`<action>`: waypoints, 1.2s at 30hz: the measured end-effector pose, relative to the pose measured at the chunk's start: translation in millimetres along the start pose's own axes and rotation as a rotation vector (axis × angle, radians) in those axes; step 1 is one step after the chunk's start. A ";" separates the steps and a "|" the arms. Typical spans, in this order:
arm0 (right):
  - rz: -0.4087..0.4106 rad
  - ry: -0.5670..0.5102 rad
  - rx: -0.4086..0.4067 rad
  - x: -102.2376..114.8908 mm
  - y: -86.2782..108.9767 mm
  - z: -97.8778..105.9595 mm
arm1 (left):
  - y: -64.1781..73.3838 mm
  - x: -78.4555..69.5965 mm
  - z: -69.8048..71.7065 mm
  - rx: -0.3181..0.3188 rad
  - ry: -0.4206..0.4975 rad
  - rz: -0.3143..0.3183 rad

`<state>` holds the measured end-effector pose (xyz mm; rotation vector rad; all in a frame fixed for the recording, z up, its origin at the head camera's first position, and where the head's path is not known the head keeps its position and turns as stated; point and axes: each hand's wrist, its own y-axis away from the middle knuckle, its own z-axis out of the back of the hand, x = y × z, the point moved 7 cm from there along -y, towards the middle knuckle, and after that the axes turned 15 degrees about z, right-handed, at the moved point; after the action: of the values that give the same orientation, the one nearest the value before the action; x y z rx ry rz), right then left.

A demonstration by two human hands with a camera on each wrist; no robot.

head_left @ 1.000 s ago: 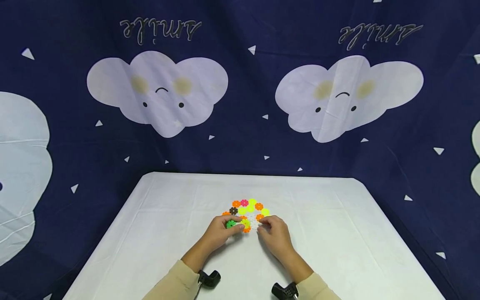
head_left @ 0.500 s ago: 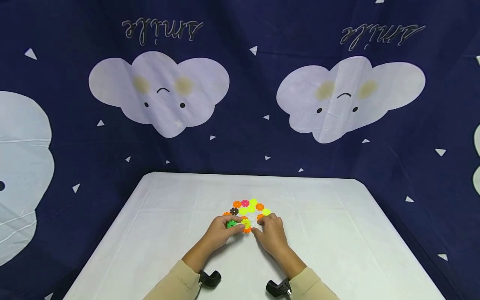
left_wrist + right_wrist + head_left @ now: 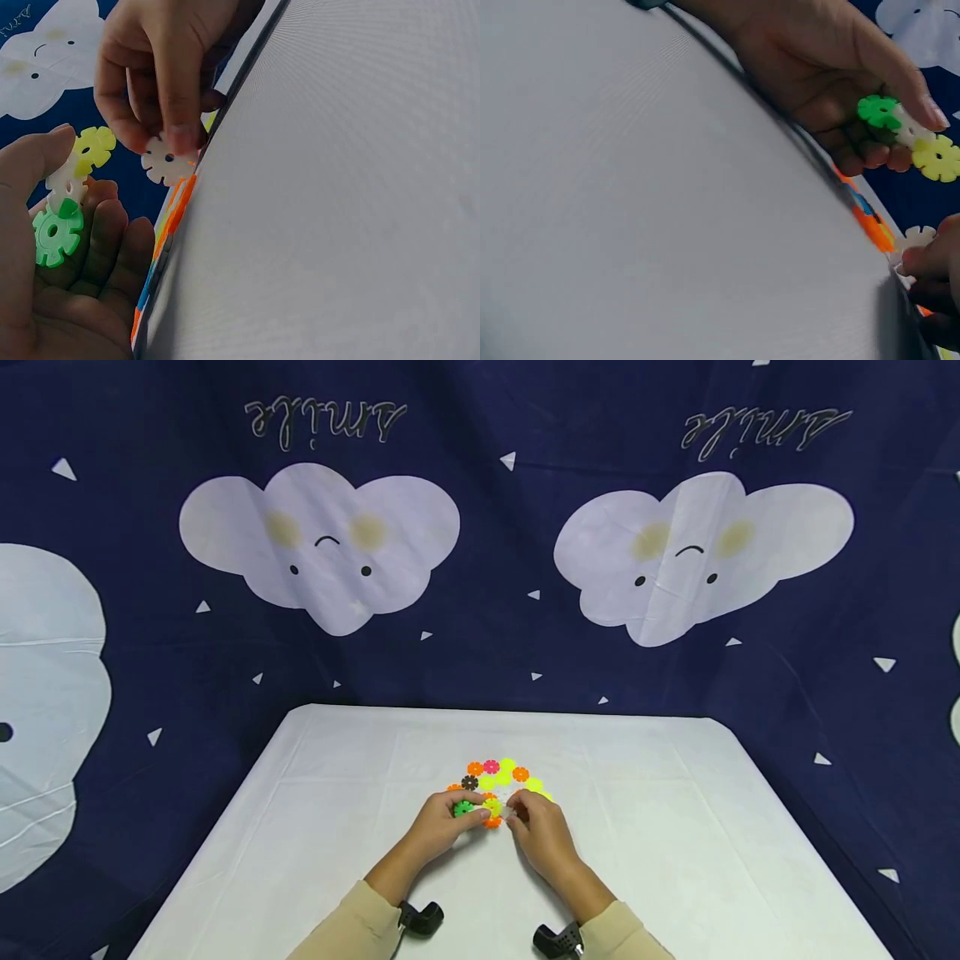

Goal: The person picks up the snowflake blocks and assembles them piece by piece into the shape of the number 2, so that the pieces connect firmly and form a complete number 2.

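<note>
In the head view my left hand [image 3: 438,818] holds a short chain of notched plastic discs, pinched with the thumb on top. The left wrist view shows a green disc [image 3: 66,241], a white disc [image 3: 71,196] and a yellow disc [image 3: 96,142] joined in it. My right hand [image 3: 547,837] pinches a separate white notched disc [image 3: 157,166] between thumb and fingers. This single disc is held just right of the yellow end, apart from it in the left wrist view.
Loose notched discs lie on the white table [image 3: 360,777] beyond the hands, among them a pink disc [image 3: 491,767], a dark brown disc [image 3: 469,783] and an orange disc [image 3: 521,774]. A dark blue cloth [image 3: 495,668] with clouds hangs behind.
My right hand has moved left into the loose discs and now pinches a white one. My left hand keeps its hold on the chain, almost still.
</note>
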<state>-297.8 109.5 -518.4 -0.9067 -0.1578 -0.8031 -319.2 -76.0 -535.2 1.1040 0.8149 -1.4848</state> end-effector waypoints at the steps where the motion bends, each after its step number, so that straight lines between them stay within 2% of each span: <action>1: -0.024 -0.047 -0.017 -1.6 0.4 1.4 | -0.2 -0.1 0.0 -0.003 0.001 -0.006; 3: -0.087 -0.152 -0.052 -6.5 1.6 3.6 | -0.7 0.0 0.3 -0.013 -0.001 -0.019; 9: -0.375 -0.542 -0.132 -20.3 9.2 2.6 | -1.1 0.1 2.8 -0.046 0.010 -0.031; 12: -0.452 -0.693 -0.160 -20.7 12.0 0.5 | -0.6 -1.2 3.5 -0.055 0.029 -0.036; 18: -0.476 -0.798 -0.136 -20.4 14.0 -4.0 | 0.7 -2.2 3.6 -0.055 0.071 -0.026; 24: -0.485 -0.863 -0.114 -20.3 13.2 -7.3 | 1.8 -2.8 1.9 -0.014 0.099 -0.031; 31: -0.501 -0.930 -0.119 -19.2 13.7 -8.8 | 2.0 -4.5 1.9 0.000 0.061 -0.055; 36: -0.467 -0.944 -0.070 -16.7 14.1 -9.6 | 2.5 -4.7 1.3 0.005 0.045 -0.055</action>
<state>-301.9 116.6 -540.9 -1.2844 -1.2062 -0.7463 -317.0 -76.1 -530.2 1.1299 0.8795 -1.5133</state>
